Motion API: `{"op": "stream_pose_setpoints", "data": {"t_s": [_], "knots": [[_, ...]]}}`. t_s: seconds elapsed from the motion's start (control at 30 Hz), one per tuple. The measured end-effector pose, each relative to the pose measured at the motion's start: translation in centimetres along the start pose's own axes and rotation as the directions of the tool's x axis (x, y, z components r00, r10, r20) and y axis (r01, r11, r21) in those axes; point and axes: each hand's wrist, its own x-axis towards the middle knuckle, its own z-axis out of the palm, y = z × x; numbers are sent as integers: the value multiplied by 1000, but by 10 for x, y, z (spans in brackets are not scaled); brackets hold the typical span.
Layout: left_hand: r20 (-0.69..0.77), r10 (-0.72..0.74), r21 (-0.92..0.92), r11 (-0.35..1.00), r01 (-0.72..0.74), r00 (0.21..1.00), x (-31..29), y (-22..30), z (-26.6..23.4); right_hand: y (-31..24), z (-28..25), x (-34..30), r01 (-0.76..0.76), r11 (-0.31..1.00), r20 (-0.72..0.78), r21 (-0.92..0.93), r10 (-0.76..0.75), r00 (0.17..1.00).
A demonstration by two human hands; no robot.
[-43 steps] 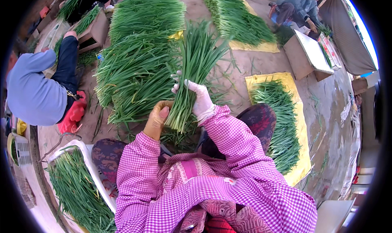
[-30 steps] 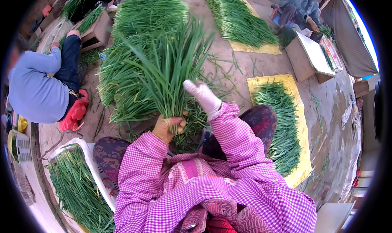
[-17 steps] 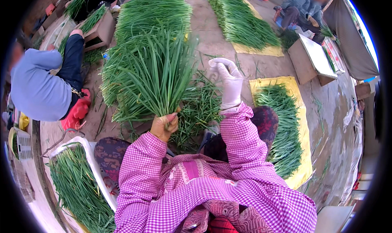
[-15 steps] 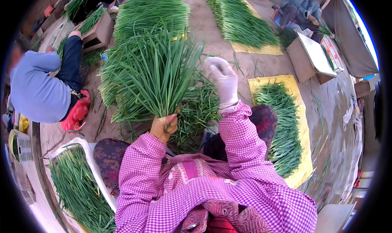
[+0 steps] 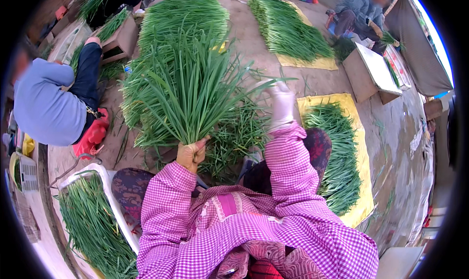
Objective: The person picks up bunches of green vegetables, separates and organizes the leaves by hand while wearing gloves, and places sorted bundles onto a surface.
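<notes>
My bare left hand point(image 5: 191, 154) is closed round the lower ends of an upright bunch of garlic chives point(image 5: 188, 98), whose leaves fan out upward. To its right, my right hand point(image 5: 282, 103) wears a whitish glove and is blurred by motion. A long chive leaf point(image 5: 286, 78) crosses its pinched fingertips and sticks out to the right. Below the hands, loose chive leaves point(image 5: 232, 142) lie heaped on the ground between my feet. Behind the bunch is a large stack of chives point(image 5: 141, 83), partly hidden by it.
A white crate point(image 5: 105, 181) of chives stands at my lower left. On my right, chives lie on a yellow sheet point(image 5: 364, 157); another chive pile point(image 5: 293, 30) is farther off. One person point(image 5: 49, 100) sits at left, another point(image 5: 359, 12) at far right beside a box point(image 5: 371, 69).
My right hand has moved right, away from the bunch, and a leaf now shows at its fingertips. The left hand with the bunch has shifted slightly left and down.
</notes>
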Motion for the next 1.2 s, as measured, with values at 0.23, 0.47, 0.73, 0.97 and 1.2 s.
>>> {"op": "stream_pose_setpoints", "data": {"t_s": [0.23, 0.47, 0.73, 0.97, 1.2], "knots": [[-213, 45, 160, 987, -11, 976, 4, -10, -9, -23, 14, -14, 508, 811, -118, -290, -557, 822], [-287, 181, 235, 965, -114, 941, 17, -36, -10, 15, 59, -44, 535, 724, 300, -436, -443, 845], [-182, 191, 166, 973, -161, 964, 17, -35, -29, -3, 4, -15, 321, 893, 76, -316, -314, 946], [-175, 121, 226, 971, -80, 977, 1, -4, -11, -13, -20, -15, 392, 804, 186, -447, -345, 920], [-180, 109, 304, 951, -51, 978, -3, -4, -9, 0, 16, -25, 619, -214, 633, -756, -480, 607]]}}
